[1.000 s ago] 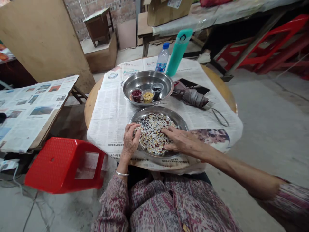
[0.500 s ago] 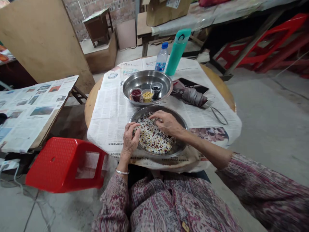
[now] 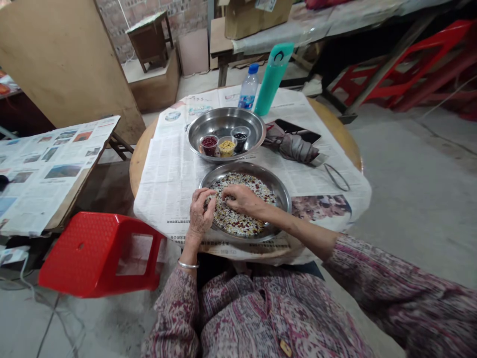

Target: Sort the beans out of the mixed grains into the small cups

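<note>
Pinching at the mixed beans [image 3: 238, 219], our right hand [image 3: 244, 200] lay palm down across the middle of the near pan [image 3: 281, 191], its fingertips drawn together toward the left; whether a bean was actually caught between them we could not tell. Our left hand [image 3: 200, 215] rested on the pan's left rim with the fingers curled loosely inward, closed round something or merely cupped, we could not tell which. Both wrists sat low, the right forearm reaching in from the right side over the edge of the table [image 3: 138, 159].

We judged the sorting to be at an early stage. The near pan was thick with white, red, dark and yellow beans mixed together. In the far pan [image 3: 223, 119], just beyond it, stood three small cups: a red cup [image 3: 209, 144], a yellow cup [image 3: 227, 146] and a dark cup [image 3: 240, 138], each holding only a little of one colour.

Further out, newspaper [image 3: 167, 169] covered the tabletop, a water bottle [image 3: 249, 92] and a green flask [image 3: 273, 78] stood at the far edge, and a folded umbrella [image 3: 294, 146] lay to the right.
</note>
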Action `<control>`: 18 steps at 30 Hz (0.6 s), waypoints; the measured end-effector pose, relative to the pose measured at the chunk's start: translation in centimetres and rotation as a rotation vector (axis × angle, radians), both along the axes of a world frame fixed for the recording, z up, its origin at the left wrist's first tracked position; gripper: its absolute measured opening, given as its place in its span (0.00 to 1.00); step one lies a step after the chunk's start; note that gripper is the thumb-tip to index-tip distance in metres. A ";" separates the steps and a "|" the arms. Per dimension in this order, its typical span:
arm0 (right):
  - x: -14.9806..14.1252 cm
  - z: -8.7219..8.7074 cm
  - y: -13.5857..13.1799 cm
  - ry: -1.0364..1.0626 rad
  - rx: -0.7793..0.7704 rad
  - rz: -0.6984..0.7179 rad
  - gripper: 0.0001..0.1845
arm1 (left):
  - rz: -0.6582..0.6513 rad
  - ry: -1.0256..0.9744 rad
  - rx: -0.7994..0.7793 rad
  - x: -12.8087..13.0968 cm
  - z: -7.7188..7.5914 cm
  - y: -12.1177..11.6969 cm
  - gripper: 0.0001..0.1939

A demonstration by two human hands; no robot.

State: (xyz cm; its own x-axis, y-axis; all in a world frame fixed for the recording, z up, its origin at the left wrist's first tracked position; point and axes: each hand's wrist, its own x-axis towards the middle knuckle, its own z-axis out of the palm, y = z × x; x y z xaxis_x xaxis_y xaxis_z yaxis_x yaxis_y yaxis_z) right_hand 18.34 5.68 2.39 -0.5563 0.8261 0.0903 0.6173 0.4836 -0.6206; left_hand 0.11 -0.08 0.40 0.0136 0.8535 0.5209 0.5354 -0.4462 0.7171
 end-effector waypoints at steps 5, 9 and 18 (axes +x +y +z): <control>1.0 1.0 -2.0 0.105 -0.069 0.068 0.15 | -0.013 -0.012 0.004 0.1 -0.1 0.0 0.09; 1.7 0.4 -5.0 0.052 0.065 0.324 0.14 | -0.017 -0.028 0.009 0.1 -0.1 0.0 0.09; 4.7 -0.6 -1.7 -0.223 0.333 0.049 0.16 | -0.017 -0.027 0.014 0.0 -0.2 0.0 0.09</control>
State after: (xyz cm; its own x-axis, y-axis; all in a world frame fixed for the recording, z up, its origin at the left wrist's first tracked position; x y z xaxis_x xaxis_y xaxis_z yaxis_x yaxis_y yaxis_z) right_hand 23.03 3.96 1.83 -0.6302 0.7442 0.2215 0.6905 0.6676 -0.2785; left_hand 0.14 -0.06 0.18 0.0136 0.8460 0.5330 0.5087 -0.4647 0.7247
